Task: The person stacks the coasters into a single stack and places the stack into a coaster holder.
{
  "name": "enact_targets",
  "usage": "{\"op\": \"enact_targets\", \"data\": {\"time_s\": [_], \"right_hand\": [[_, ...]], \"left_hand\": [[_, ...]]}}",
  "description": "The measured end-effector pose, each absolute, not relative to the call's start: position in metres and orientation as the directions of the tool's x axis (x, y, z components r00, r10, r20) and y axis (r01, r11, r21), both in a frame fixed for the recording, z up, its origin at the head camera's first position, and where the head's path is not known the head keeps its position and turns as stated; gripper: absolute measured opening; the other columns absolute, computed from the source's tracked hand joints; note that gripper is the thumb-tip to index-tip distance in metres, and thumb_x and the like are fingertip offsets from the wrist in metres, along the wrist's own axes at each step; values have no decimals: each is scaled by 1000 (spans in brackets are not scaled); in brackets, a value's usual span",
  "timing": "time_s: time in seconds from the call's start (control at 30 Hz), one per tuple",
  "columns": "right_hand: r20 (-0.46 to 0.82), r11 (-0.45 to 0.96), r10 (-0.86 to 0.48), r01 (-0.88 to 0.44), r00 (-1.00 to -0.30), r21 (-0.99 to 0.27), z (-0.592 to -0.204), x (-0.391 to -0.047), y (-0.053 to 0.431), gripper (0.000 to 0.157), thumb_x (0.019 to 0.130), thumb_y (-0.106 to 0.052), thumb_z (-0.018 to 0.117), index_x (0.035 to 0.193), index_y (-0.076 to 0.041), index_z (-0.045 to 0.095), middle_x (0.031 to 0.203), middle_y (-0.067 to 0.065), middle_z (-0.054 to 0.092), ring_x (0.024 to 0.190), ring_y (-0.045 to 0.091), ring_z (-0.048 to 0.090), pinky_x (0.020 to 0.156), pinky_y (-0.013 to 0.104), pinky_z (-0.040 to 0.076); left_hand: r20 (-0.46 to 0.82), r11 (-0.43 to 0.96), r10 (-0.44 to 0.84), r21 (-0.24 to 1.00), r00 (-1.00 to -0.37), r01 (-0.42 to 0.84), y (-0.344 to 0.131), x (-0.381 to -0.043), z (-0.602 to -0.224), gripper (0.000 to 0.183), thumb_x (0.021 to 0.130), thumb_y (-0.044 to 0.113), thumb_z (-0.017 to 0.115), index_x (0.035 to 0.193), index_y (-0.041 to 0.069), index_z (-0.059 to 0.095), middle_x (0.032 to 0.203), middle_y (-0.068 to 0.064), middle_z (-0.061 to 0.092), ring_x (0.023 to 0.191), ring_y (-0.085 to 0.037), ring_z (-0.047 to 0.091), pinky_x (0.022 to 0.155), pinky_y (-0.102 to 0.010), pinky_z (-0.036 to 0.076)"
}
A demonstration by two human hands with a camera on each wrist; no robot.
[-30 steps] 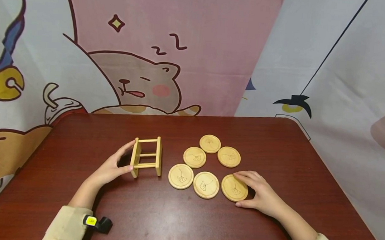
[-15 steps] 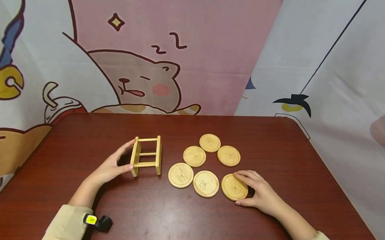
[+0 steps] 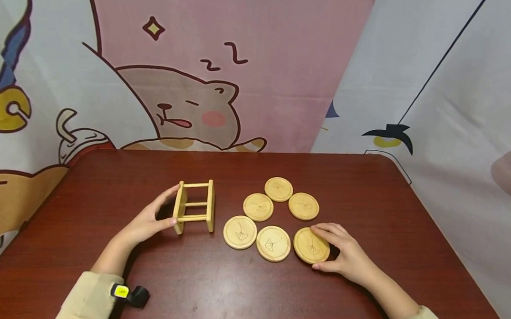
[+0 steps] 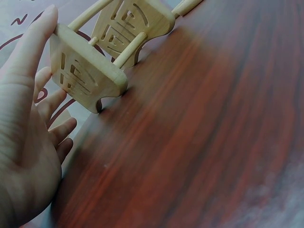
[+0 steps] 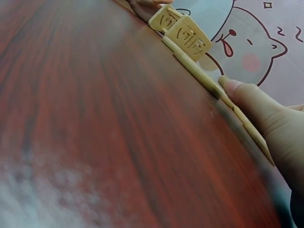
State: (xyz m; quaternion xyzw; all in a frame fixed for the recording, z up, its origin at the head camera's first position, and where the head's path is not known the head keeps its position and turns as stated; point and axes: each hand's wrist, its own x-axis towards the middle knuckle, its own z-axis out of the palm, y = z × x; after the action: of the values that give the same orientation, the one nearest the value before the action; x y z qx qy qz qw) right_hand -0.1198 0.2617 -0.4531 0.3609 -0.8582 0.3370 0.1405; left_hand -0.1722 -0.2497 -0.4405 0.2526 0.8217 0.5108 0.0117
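My left hand [image 3: 146, 223] holds the left side panel of a small wooden coaster rack [image 3: 211, 207], thumb at its near edge and fingers at its far edge. Slots are cut into the rack's panels [image 4: 80, 71], as the left wrist view shows. At the right, my right hand [image 3: 350, 258] grips a round wooden coaster [image 3: 308, 245] engraved with a ginkgo leaf, thumb at the near rim and fingers at the far rim. That coaster looks slightly raised at one side. Beside it lie a middle coaster [image 3: 273, 244] and a left coaster [image 3: 240, 232], both flat.
Farther back on the dark red-brown table [image 3: 232, 291] lie three more coasters: a back one [image 3: 278, 189], a right one [image 3: 303, 207] and a left one [image 3: 258, 207]. A cartoon-printed cloth [image 3: 284, 84] hangs behind the table's far edge.
The coaster in my right hand has risen slightly and tilted, and the right fingers have moved a little with it. My left hand and the rack stay in place.
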Motion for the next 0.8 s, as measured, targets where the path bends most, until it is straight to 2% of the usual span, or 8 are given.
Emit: {"op": "enact_targets", "data": {"time_s": [0.33, 0.8], "right_hand": [[453, 529, -496, -672, -741, -518, -448, -121, 250, 81, 61, -34, 91, 130, -6, 59, 128, 2, 54, 120, 19, 44, 102, 17, 26], [500, 476, -509, -713, -701, -515, -447, -126, 228, 79, 63, -38, 89, 128, -4, 60, 126, 4, 55, 118, 21, 46, 101, 20, 28]], "left_hand": [[237, 355, 428, 843, -872, 403, -250, -172, -439, 82, 84, 12, 71, 153, 20, 25, 149, -18, 33, 131, -40, 32, 99, -65, 20], [235, 353, 422, 847, -876, 397, -250, -172, -440, 83, 84, 11, 71, 153, 21, 26, 150, -17, 32, 132, -40, 31, 99, -65, 20]]}}
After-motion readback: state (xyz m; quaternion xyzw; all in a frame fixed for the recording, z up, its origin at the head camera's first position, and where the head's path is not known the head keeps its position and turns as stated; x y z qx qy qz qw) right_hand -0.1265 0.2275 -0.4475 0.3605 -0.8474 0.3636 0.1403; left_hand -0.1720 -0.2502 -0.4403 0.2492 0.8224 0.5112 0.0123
